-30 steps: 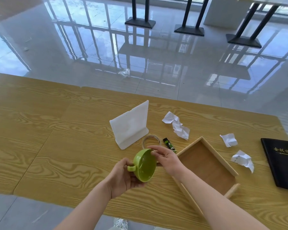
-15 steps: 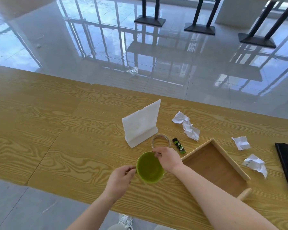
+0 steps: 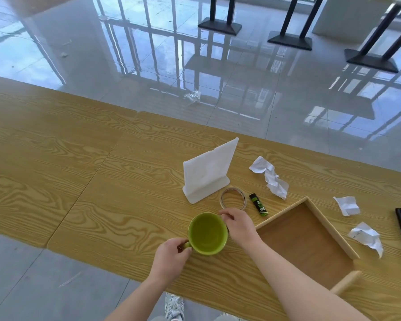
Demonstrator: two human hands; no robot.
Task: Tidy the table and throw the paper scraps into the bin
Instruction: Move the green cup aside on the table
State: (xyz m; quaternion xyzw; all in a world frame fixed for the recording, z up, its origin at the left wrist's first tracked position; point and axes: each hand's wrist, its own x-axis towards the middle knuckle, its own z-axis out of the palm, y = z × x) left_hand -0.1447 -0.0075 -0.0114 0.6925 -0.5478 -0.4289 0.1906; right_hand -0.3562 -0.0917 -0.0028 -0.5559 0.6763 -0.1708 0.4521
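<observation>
Green cup (image 3: 207, 234), white paper scraps (image 3: 270, 177), yellow wood-grain table (image 3: 79, 181), black-and-green lighter (image 3: 258, 204).

Open table (image 3: 67, 170) spans the frame's left half. Right of centre, white stand (image 3: 208, 170), tape ring (image 3: 232, 197), green cup (image 3: 207, 234) and wooden tray (image 3: 306, 242) crowd together (narrow gaps only).

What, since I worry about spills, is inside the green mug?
The green mug looks empty: only bare green glaze shows, no liquid or scraps. The left hand holds its handle; the right hand grips the right rim, hiding a sliver there.
</observation>
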